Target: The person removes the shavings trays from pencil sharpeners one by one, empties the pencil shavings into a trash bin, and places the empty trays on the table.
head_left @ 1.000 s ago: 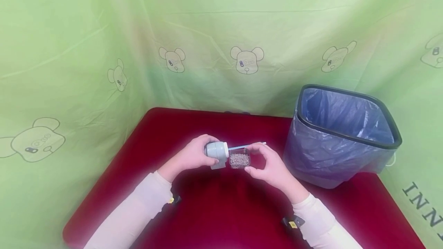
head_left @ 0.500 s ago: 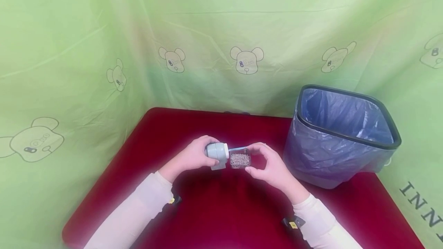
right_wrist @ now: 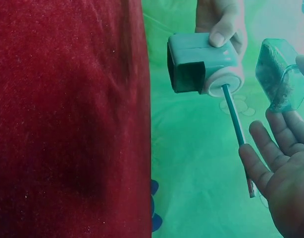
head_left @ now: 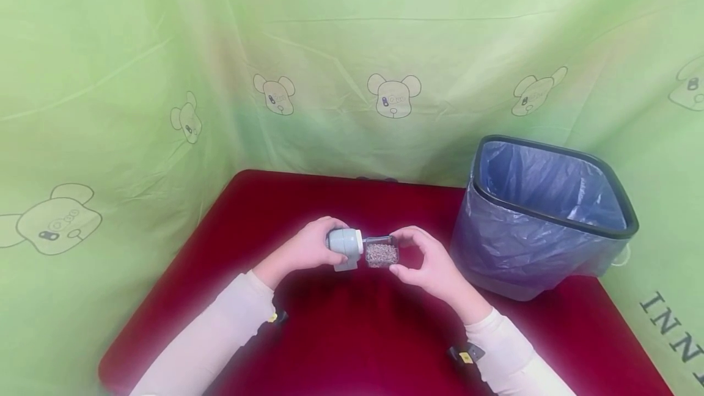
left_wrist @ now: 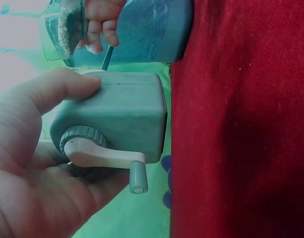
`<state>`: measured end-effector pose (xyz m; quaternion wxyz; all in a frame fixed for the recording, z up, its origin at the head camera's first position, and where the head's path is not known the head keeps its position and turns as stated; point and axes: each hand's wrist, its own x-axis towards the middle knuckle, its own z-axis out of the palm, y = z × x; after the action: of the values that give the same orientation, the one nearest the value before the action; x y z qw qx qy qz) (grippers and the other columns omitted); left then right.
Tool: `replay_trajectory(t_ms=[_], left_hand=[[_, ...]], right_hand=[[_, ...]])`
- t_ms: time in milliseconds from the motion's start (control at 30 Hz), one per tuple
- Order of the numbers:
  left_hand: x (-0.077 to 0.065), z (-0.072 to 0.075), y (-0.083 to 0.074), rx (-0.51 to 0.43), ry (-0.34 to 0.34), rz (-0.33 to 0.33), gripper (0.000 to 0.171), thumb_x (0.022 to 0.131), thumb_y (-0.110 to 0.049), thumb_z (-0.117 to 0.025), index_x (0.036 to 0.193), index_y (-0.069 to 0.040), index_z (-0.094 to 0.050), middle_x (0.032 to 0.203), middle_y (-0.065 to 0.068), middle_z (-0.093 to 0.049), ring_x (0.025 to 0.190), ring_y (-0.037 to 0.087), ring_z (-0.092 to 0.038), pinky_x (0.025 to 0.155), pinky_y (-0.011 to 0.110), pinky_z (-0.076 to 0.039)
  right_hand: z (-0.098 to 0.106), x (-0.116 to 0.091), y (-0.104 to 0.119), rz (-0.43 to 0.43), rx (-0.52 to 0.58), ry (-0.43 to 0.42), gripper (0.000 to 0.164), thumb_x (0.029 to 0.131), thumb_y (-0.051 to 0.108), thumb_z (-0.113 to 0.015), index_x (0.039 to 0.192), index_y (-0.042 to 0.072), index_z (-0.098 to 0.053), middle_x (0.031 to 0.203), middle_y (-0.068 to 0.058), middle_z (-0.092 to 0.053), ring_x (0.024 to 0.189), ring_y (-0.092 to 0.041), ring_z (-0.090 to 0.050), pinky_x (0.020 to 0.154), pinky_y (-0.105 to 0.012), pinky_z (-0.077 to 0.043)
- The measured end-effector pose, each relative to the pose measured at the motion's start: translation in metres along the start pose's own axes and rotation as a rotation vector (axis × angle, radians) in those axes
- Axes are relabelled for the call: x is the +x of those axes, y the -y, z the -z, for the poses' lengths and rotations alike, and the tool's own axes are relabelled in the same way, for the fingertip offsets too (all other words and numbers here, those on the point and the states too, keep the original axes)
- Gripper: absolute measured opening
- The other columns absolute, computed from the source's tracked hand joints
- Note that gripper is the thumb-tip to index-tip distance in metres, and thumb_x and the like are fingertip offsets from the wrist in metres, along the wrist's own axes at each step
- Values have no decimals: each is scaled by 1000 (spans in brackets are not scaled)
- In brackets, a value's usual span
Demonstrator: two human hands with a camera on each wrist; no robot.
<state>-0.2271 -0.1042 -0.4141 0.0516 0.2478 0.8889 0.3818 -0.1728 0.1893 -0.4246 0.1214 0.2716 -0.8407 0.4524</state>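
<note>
My left hand [head_left: 309, 247] grips a grey-blue crank pencil sharpener [head_left: 343, 242], thumb on top of its body. In the left wrist view its white crank [left_wrist: 107, 155] with a grey knob faces the palm. The right wrist view shows its dark open drawer slot [right_wrist: 189, 77] and a blue pencil [right_wrist: 234, 115] stuck in the white round front. My right hand [head_left: 428, 260] pinches the clear shavings drawer [head_left: 382, 254], partly filled with shavings, beside the sharpener. One right finger appears to touch the pencil. In the head view the pencil is mostly hidden behind the drawer.
A bin [head_left: 511, 255] with a bluish liner and dark rim stands at the right on the red-covered table [head_left: 330, 341]. Green curtains [head_left: 330, 35] with bear drawings hang behind and at both sides.
In the head view the pencil's outer end has dropped out of sight behind the drawer and right hand. Both hands keep nearly the same place and hold.
</note>
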Motion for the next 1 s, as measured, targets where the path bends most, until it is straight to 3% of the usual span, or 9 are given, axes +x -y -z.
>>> replay_trajectory(t_ms=[1000], left_hand=[[0,-8,10,43,35,18,60,74,-25,-87,127,-12,-63,111,0,-65,96,17,-61,77,33,-56]], right_hand=[[-1,-1,1,-7,8,-1,55,75,10,-89,123,17,-64,119,6,-66,107,-13,-66,96,-52,-54]])
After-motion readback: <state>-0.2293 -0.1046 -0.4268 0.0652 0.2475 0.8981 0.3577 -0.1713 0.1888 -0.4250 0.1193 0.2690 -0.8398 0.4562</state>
